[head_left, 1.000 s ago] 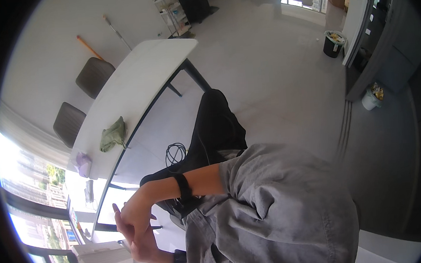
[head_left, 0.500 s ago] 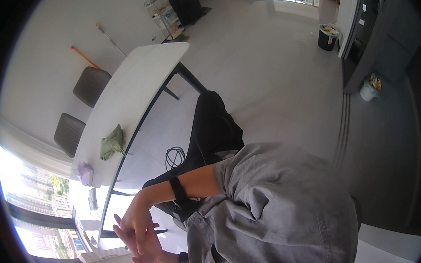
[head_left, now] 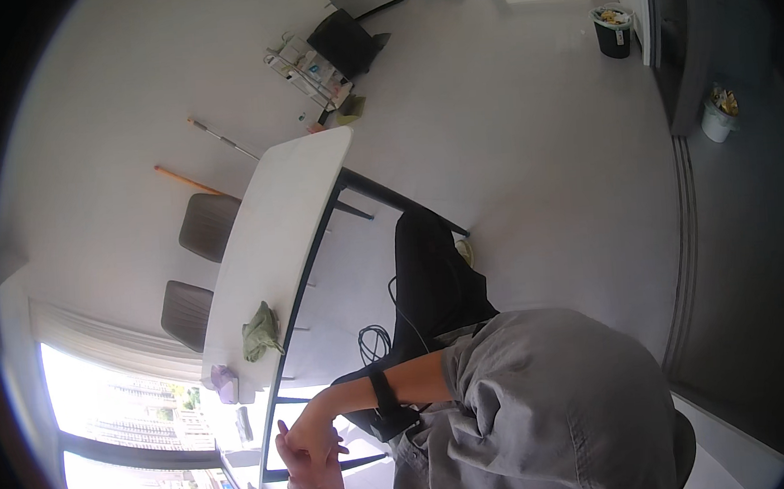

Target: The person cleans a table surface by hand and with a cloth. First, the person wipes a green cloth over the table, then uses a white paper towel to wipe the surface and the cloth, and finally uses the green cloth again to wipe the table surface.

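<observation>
My two hands are together in front of my body, at the lower left. My right hand (head_left: 308,428) reaches across from the grey sleeve (head_left: 547,388) and lies over my left hand (head_left: 314,486), which comes up from the lower edge. Their fingers overlap and look loosely clasped; the exact interlacing is hard to make out. No object shows in either hand. Black bands circle both wrists: the right wristband (head_left: 383,392) shows fully, the left one is partly cut off. My legs in black trousers (head_left: 444,277) stretch out beyond the hands.
A long white table (head_left: 268,226) stands to the left, bearing a green cloth (head_left: 260,333) and a purple-and-white pack (head_left: 224,384). Grey chairs (head_left: 209,225) line its far side. A coiled cable (head_left: 374,342) lies below. Waste bins (head_left: 613,40) stand at the right.
My view has shifted, so the table, chairs and hands sit farther right and lower in the picture. The hands stay together.
</observation>
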`<move>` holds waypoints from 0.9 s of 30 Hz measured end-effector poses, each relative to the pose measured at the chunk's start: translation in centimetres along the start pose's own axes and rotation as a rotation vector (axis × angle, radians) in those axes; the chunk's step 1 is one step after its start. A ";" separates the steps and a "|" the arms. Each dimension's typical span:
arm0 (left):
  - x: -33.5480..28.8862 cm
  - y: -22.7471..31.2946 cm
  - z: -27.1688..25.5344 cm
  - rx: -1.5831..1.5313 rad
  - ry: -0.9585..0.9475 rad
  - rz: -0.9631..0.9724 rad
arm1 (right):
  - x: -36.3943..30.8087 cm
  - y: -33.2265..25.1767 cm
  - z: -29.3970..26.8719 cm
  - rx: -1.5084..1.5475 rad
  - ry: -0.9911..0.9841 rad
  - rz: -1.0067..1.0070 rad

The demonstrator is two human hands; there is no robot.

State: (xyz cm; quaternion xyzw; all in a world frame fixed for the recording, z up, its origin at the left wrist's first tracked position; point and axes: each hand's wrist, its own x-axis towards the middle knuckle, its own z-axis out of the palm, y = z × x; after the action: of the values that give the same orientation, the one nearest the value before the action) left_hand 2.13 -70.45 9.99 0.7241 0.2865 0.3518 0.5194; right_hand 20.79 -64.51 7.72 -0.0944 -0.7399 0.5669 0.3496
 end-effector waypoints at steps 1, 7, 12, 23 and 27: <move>0.6 0.2 0.3 0.011 -0.039 -0.019 | -0.4 -0.2 -0.5 -0.013 0.004 -0.019; 7.0 2.6 7.5 -0.201 0.337 -0.079 | -3.0 -0.9 -4.4 -0.034 -0.015 -0.104; 10.6 4.1 8.5 0.215 -0.025 -0.242 | -5.4 -1.3 -7.5 0.048 -0.044 -0.171; 13.9 2.8 9.2 0.527 -0.162 -0.241 | -8.1 0.9 -9.6 -0.029 0.007 -0.010; 15.3 2.3 9.9 0.449 0.152 -0.033 | -10.6 -0.3 -11.4 0.117 0.342 -0.143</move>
State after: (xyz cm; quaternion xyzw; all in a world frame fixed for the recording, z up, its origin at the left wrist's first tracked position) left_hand 19.26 -64.62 13.38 0.7883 0.4075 0.3241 0.3279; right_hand 35.81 -61.48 4.94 -0.1161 -0.6403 0.5585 0.5144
